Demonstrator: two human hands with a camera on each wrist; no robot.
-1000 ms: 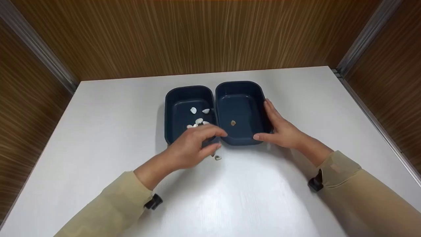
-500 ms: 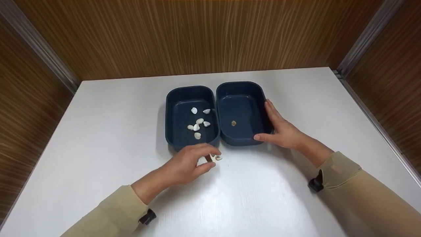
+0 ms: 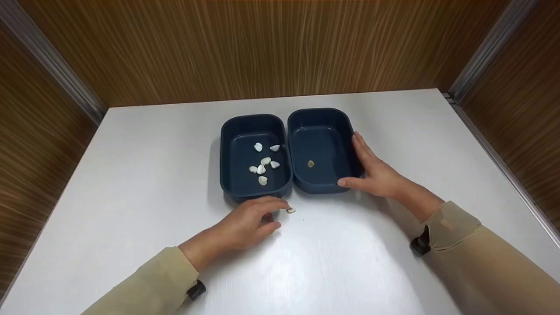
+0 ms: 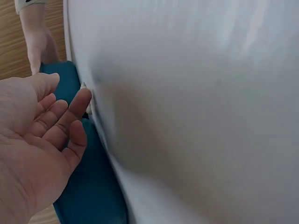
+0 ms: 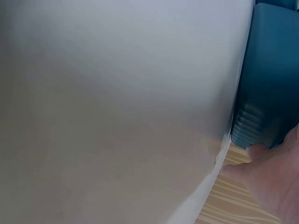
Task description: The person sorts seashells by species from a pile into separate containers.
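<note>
In the head view my left hand (image 3: 245,223) hovers low at the near side of the left dark blue box. Its index fingertip touches a small pale seashell (image 3: 292,210) on the table; the thumb stands apart from it. The left wrist view shows the fingers loosely bent. My right hand (image 3: 376,175) rests at the near right corner of the right dark blue box (image 3: 321,188), straight fingers along its outer side and thumb at the near rim. Several white seashells (image 3: 262,180) lie in the left box (image 3: 256,193). One small brown shell (image 3: 310,164) lies in the right box.
Both boxes stand side by side on a white table (image 3: 157,175). A wood-grain panel (image 3: 271,48) rises behind the table, with similar panels at left and right. A black strap piece (image 3: 420,240) hangs at the right cuff.
My left hand has drawn back from over the left box towards the near side, uncovering the shells there. Its index finger has come down to the shell on the table. The right hand stays put.
</note>
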